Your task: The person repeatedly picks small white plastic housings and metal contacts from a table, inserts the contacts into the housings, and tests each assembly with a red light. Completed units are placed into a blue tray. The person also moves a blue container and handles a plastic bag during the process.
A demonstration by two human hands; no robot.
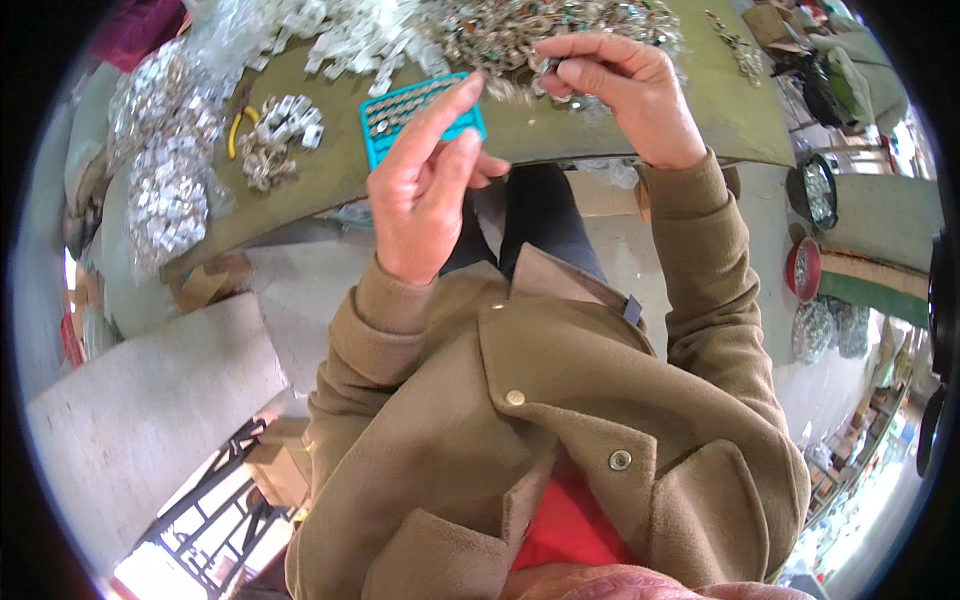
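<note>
My right hand is over the table's far side, thumb and forefinger pinched on a small shiny metal piece; its exact kind is too small to tell. Nearer to me and to the left, my left hand hovers with nothing in it, fingers stretched out and apart. Partly behind that hand lies a turquoise tray with rows of small metal pieces in its grooves. Beyond both hands spreads a big heap of small metal pieces, some with coloured parts.
White tags are piled at the back. Yellow-handled pliers lie left of the tray, beside a small pile of tagged pieces. Clear bags of silvery pieces stand at the table's left edge. A red bowl is low on the right.
</note>
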